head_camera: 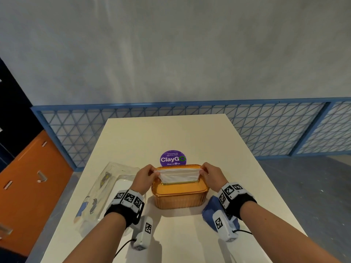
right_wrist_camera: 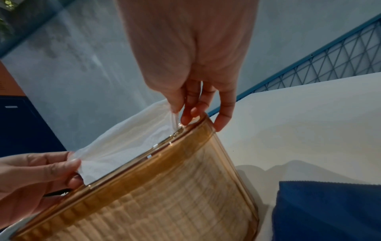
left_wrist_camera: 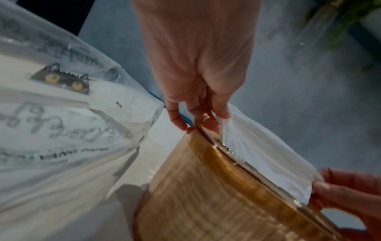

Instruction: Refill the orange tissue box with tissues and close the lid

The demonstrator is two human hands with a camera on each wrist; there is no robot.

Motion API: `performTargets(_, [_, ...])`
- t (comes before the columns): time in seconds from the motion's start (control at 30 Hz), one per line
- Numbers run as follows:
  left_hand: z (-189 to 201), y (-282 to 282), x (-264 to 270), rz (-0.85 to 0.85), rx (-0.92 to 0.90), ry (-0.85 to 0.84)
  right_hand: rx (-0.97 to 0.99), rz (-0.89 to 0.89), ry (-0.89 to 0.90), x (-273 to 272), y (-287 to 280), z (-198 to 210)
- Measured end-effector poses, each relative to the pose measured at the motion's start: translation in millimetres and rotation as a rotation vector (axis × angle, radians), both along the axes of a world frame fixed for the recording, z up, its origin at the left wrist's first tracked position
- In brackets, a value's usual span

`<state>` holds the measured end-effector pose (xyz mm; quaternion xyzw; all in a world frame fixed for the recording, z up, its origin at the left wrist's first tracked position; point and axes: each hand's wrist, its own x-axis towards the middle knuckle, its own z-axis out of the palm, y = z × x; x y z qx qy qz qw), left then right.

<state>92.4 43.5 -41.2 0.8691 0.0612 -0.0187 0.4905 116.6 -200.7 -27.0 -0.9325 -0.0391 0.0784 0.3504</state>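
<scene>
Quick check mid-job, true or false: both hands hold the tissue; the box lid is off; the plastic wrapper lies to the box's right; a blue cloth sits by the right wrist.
1. Both the left hand and right hand pinch the tissue. True.
2. The box has its lid off. False: the lid is on, the tissue coming up through its slot.
3. The wrapper lies right of the box. False: left.
4. A blue cloth lies by the right wrist. True.
</scene>
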Motion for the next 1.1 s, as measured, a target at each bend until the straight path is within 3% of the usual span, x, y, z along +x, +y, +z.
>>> performTargets(0.13, [-0.4,-0.6,-1.1,0.011,-0.063,0.018,0.044,0.018,0.011,0.9,-3.6,0.0])
performTargets(0.63, [-1.2,-15.0,1.2,0.065,0.099,0.029,-0.099,0.099,-0.047,3.0,2.9,-7.2])
performTargets(0.97, [-0.8,-13.1,13.5,0.152,0.032,0.024,-0.055,0.015,-0.091,18.7,10.5,-4.4])
performTargets(1.1, [2.7,-10.6,8.9,0.26,-0.036,-0.098,0.039,-0.052,-0.114,19.6,2.3,2.0])
